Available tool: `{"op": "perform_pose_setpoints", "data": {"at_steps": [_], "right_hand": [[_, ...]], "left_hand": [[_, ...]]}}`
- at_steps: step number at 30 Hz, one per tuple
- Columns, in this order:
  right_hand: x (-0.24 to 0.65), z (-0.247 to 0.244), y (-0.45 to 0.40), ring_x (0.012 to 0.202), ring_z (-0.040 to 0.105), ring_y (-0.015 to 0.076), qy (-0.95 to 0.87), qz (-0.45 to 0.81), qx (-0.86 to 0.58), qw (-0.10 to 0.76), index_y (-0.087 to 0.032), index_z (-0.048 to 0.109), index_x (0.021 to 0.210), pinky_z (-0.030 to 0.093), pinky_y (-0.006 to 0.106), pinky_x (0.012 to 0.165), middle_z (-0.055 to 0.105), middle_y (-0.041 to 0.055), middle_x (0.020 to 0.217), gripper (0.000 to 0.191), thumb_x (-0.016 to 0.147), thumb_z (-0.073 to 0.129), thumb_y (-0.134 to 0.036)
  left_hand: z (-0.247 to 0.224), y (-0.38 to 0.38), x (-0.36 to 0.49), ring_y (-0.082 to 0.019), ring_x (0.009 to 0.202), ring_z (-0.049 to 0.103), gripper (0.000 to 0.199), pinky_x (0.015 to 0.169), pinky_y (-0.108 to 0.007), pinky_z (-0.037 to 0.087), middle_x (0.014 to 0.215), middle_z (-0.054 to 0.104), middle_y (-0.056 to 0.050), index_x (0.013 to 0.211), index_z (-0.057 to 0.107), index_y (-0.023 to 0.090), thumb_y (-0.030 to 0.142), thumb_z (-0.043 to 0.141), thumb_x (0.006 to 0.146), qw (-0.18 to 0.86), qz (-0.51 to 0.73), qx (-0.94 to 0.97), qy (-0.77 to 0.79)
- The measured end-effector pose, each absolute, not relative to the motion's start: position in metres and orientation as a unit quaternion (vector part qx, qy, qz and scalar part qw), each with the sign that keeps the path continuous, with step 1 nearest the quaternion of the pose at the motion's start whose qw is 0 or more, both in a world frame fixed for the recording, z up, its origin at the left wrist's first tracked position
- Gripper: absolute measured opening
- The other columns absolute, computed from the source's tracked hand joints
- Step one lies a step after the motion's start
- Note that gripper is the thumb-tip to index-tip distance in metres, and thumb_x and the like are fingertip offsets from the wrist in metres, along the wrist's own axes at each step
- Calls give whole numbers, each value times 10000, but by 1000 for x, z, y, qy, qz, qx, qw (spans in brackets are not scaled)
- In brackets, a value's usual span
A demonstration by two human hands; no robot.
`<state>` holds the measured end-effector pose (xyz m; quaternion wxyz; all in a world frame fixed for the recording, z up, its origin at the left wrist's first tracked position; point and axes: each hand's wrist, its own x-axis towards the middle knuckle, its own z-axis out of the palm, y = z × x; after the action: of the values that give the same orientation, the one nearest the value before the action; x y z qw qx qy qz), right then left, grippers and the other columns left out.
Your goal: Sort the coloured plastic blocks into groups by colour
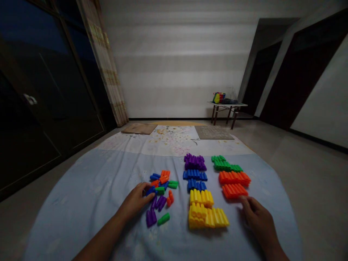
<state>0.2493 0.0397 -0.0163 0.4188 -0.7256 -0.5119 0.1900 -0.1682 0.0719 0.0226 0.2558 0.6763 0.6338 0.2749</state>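
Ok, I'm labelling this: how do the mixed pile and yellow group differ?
The mixed pile has several colours; the yellow group, one. The pile lies scattered; the yellow group sits packed together. The left hand touches the pile; no hand touches the yellow group. Both lie on cloth.

Left hand (136, 198), left half of the tabletop (95, 192): fingertips partly cover a blue piece (150, 191); grip cannot be determined. Right hand (259, 219), toward the right edge: blurred, some fingers hidden; contact with the orange pieces (235, 191) unconfirmed. Forearms (104, 232) and the tabletop's near edge: cut off by the view's bottom border. Beyond the far edge, dark bundle (230, 102): too dim to identify
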Motion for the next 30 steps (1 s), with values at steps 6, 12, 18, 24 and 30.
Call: {"op": "perform_pose_setpoints", "data": {"at_steps": [6,12,18,24,30], "right_hand": [[245,-14,40,558,557,168,-510,196,-714,438,-177,649,804,413,229,517,631,11,606,464,775,430,-586],[244,-13,40,546,541,161,-508,186,-707,455,-174,643,799,409,229,524,605,-1,579,448,775,444,-575],[244,-16,42,511,507,152,-513,190,-698,463,-173,625,781,391,231,499,556,-13,533,443,801,422,-565],[243,-15,42,558,525,153,-516,182,-695,466,-172,630,761,401,227,538,584,-3,580,436,807,421,-551],[243,-16,44,579,541,161,-511,196,-686,480,-166,635,765,411,228,549,610,12,609,447,798,426,-560]], "left_hand": [[33,70,-168,-205,717,566,445,628,-290,391,765,621,-42,871,622,177,573,518,695,240,208,675,666],[39,70,-180,-221,740,592,610,632,-301,411,774,639,-36,1056,571,191,667,402,716,199,153,630,735],[40,66,-188,-227,916,591,585,813,-328,454,1112,597,-81,1186,542,209,554,510,715,240,211,708,630],[41,64,-194,-246,1016,552,425,926,-346,395,1070,625,-55,1078,615,224,387,610,685,298,151,751,570],[43,68,-191,-239,950,572,387,868,-348,422,1006,637,-50,1020,607,210,334,631,654,309,138,741,581]]}}
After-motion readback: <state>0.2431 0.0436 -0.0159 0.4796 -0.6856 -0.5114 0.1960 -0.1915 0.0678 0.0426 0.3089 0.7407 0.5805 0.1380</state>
